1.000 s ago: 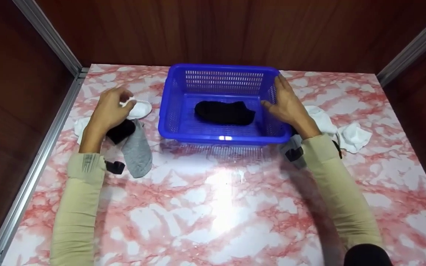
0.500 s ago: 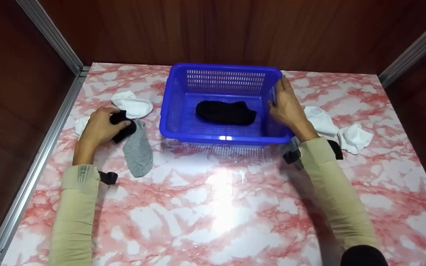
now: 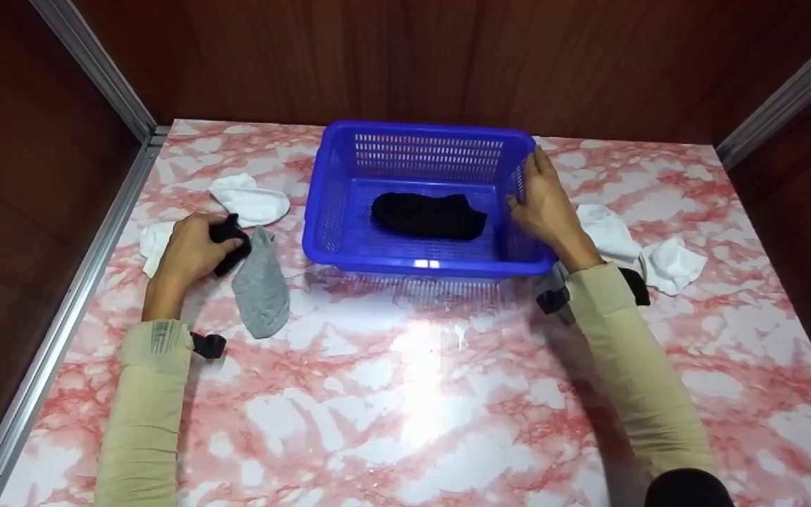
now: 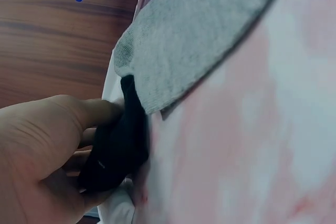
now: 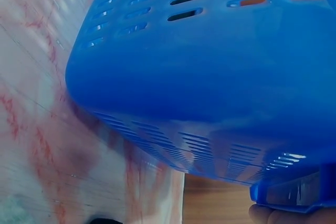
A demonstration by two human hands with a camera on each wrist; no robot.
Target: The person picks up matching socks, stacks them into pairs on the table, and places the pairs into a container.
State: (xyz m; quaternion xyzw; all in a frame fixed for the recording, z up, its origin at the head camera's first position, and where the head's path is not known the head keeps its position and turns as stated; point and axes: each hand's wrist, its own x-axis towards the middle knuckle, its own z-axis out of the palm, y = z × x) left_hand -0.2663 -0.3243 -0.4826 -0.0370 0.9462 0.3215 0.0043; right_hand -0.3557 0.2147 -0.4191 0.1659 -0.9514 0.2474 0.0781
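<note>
My left hand (image 3: 193, 248) pinches a small black sock (image 3: 231, 243) between thumb and fingers; in the left wrist view this sock (image 4: 118, 145) is bunched up close to the tabletop. Right beside it lies a flat grey sock (image 3: 262, 289). A white sock (image 3: 250, 199) is just beyond the hand, and another white sock (image 3: 155, 246) is partly hidden behind it. My right hand (image 3: 548, 208) grips the right rim of a blue plastic basket (image 3: 377, 266), thumb on the inner side. Inside the basket a black sock (image 3: 426, 215) lies flat.
Right of the basket are white socks (image 3: 610, 231), a crumpled white sock (image 3: 674, 264) and a black sock (image 3: 636, 285), partly covered by the right forearm. A grey piece (image 3: 553, 278) shows under the wrist. Dark wood panels (image 3: 419, 63) enclose the marbled table (image 3: 349, 394).
My left hand has come down from over the white sock, taken hold of the black sock and shifted it slightly left, off the grey one. The right hand has tightened round the basket's rim.
</note>
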